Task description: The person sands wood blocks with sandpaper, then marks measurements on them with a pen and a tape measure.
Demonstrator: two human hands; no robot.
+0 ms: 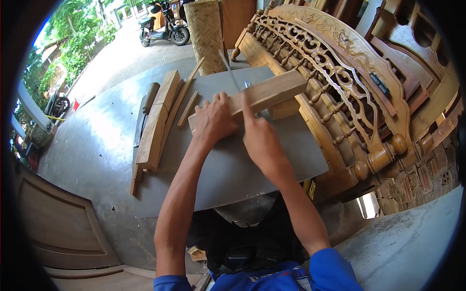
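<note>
A thick wooden beam lies slantwise over the grey tabletop. My left hand grips its near left end, fingers curled over the top and pressing down. Closed around a tool whose handle is hidden, my right hand sits at the beam's near side, index finger stretched along the tool. From there a long, thin metal blade, seen nearly edge-on, points away past the beam's far side. Another wood piece shows beneath the beam's right part.
On the table's left lie wooden beams, thin strips and a wooden-handled tool. A carved wooden headboard leans close on the right. Behind the table stand a woven roll and a motorbike. A panelled door lies lower left.
</note>
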